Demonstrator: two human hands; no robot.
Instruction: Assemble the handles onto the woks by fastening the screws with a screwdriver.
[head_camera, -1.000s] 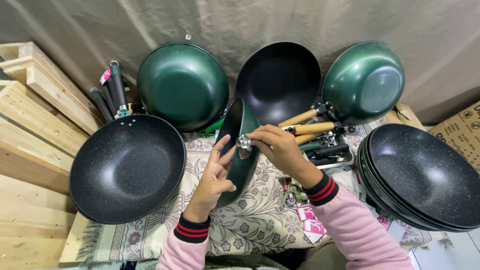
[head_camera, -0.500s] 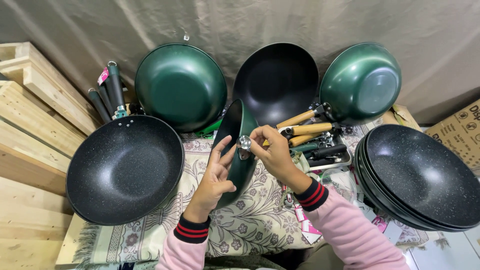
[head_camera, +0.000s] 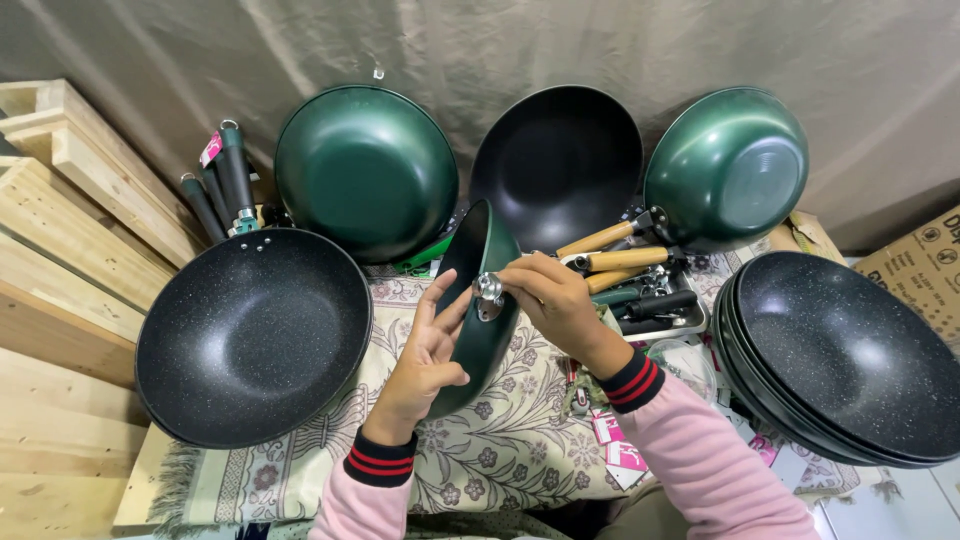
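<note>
Holding a green wok (head_camera: 478, 300) up on its edge over the patterned cloth (head_camera: 500, 440) right now, dead centre of the bench. My left hand (head_camera: 425, 365) has its fingers spread and braces the wok's outer wall from the side. My right hand (head_camera: 555, 300) is closed in a pinch on the small metal handle bracket (head_camera: 488, 292) at the rim, thumb and fingers pressed around it.

Progress-wise, I'd say this one is only at the bracket stage: no handle on it yet. The loose wooden handles (head_camera: 610, 250) lie just to the right in a metal tray (head_camera: 680, 322), next to a couple of black handles (head_camera: 655, 303). Plenty left, judging by the bare pans all around.

Going left to right: stacked timber planks (head_camera: 60, 250), a black speckled wok (head_camera: 255, 335) with handles (head_camera: 225, 185) standing behind it. One of them carries a small pink tag (head_camera: 211, 148). Then a green wok bottom-out (head_camera: 366, 170), a black wok (head_camera: 558, 165) and another green wok (head_camera: 728, 168), all leaning on the drape. Pink-and-white label cards (head_camera: 610, 440) lie on the cloth by my right sleeve. Further right a stack of black speckled woks (head_camera: 840, 355), and a brown cardboard box (head_camera: 925, 265) with dark print at the edge.
</note>
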